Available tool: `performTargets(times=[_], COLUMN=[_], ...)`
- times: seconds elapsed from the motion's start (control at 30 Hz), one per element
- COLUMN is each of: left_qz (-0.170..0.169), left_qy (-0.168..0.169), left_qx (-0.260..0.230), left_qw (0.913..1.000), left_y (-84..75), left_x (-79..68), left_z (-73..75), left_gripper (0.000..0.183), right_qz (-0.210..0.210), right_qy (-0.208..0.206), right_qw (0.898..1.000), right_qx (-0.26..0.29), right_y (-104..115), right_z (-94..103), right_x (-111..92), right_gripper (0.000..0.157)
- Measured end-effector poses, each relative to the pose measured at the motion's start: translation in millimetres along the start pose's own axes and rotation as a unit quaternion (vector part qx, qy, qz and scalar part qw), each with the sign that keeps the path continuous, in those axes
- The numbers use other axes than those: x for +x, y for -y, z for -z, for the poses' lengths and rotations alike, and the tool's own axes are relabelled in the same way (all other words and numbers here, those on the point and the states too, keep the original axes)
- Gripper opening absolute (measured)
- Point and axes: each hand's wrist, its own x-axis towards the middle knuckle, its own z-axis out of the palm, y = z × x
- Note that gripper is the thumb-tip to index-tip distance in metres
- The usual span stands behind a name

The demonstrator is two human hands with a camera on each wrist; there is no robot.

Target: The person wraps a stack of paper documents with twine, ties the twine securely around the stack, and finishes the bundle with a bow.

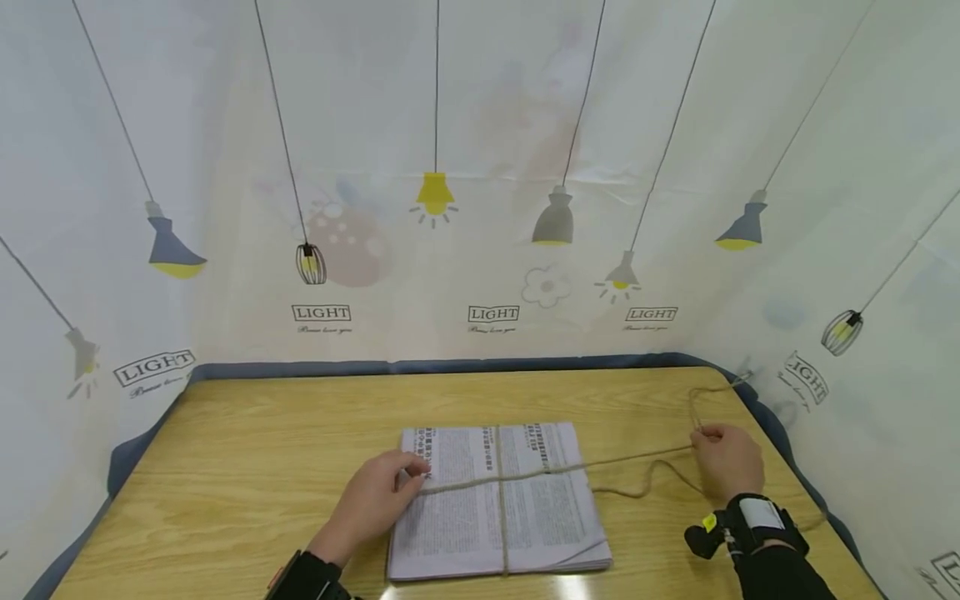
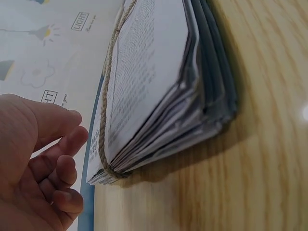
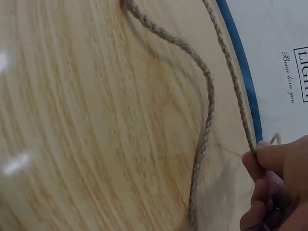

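A stack of folded newspapers (image 1: 457,525) lies on the table. Braided twine (image 1: 525,476) runs across its top, and another length (image 1: 503,525) goes from its far edge to its near edge. My left hand (image 1: 382,492) is over the stack's left edge, near the crosswise twine. In the left wrist view, its loosely bent fingers (image 2: 65,166) hold nothing, and the twine (image 2: 104,106) wraps round the stack's edge beside them. Off to the right, my right hand (image 1: 727,461) pinches the twine between thumb and forefinger, and the strand from there to the stack is straight.
The wooden table (image 1: 262,442) has a curved right edge. A loose twine strand (image 1: 648,483) curves over the wood right of the stack, and more twine (image 1: 693,400) trails beyond my right hand. A cloth (image 1: 420,275) printed with lamps hangs behind.
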Motion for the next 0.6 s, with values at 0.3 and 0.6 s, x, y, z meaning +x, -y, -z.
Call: performTargets(times=[0.3, 0.6], left_qz=[-0.001, 0.003], left_qy=[-0.009, -0.007], left_qx=[0.007, 0.002], left_qw=[0.9999, 1.0], left_y=[3.7, 3.6], left_x=[-2.2, -4.1], left_z=[1.5, 1.9], left_gripper=[0.014, 0.014], right_qz=[-0.027, -0.058], right_qy=[-0.036, -0.018], right_qw=[0.999, 0.998], right_qx=[-0.021, -0.034], right_y=[3, 1], right_z=[-10.0, -23.2], right_x=[6, 11], right_gripper=[0.032, 0.028])
